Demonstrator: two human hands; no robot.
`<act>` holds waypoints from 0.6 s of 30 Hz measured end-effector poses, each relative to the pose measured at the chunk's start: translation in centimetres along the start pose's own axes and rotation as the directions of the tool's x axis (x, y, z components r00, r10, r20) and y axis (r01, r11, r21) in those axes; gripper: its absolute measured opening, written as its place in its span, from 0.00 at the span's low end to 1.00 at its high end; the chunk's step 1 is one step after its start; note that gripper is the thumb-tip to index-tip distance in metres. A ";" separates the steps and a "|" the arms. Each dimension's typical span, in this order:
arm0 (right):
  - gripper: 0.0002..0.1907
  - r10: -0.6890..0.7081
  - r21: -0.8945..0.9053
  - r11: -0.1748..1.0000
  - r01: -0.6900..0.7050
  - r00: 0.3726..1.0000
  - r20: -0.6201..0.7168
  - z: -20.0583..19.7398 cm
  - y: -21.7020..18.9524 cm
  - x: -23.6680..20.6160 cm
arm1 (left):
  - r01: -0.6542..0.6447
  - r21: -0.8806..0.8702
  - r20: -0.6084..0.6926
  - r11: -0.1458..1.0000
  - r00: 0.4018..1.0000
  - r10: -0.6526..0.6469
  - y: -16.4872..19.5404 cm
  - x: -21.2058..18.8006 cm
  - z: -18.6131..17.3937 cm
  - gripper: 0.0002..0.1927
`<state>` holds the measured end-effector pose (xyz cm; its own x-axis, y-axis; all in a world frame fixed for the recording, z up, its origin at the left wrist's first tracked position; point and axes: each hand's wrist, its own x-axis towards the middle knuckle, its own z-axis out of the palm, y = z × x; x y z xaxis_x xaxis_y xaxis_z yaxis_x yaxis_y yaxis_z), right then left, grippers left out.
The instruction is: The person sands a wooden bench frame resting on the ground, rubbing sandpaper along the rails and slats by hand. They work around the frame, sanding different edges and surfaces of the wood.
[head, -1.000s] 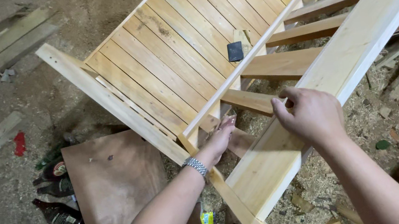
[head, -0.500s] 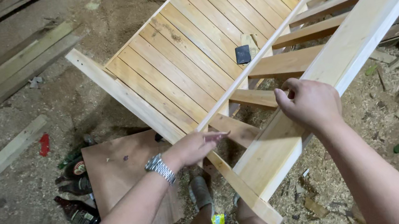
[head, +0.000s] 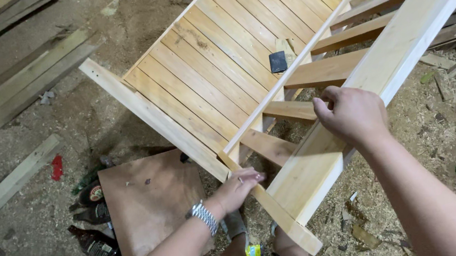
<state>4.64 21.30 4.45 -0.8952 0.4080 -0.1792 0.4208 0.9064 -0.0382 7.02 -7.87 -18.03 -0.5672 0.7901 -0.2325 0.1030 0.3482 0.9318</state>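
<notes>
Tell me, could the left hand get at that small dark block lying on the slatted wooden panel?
Probably yes: the left hand rests on the frame's lower corner, and the small dark block lies uncovered on the slatted wooden panel, though quite a stretch away.

The person's bare left hand (head: 240, 186) lies palm down, fingers stretched forward and close together, a silver metal wristwatch (head: 202, 216) on its wrist. The right hand (head: 352, 114) sits higher, knuckles up, fingers curled in a grip, forearm running down toward the lower right.
</notes>
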 end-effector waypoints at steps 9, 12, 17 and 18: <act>0.21 -0.013 -0.006 1.000 0.012 1.000 -0.014 -0.1 0.0 -0.2 | 0.091 0.109 -0.021 0.990 0.996 -0.089 4.4 -0.8 -0.9 0.23; 0.22 0.003 -0.015 1.000 -0.003 1.000 0.006 -0.2 -0.1 -0.1 | -0.099 0.036 0.033 0.994 0.995 0.098 8.0 -2.8 -1.6 0.25; 0.22 0.010 -0.018 1.000 -0.009 1.000 0.012 -0.2 -0.2 -0.1 | -0.025 -0.013 0.221 1.000 0.975 0.027 12.5 -4.2 -4.5 0.31; 0.22 0.022 -0.018 1.000 -0.022 0.999 0.024 -0.2 -0.1 -0.1 | 0.266 0.101 0.289 0.959 0.914 -0.284 12.6 -4.1 -5.0 0.32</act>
<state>4.63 21.15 4.66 -0.8818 0.4254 -0.2035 0.4376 0.8990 -0.0170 6.51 -9.24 -3.91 -0.3120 0.7691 -0.5579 0.0304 0.5949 0.8032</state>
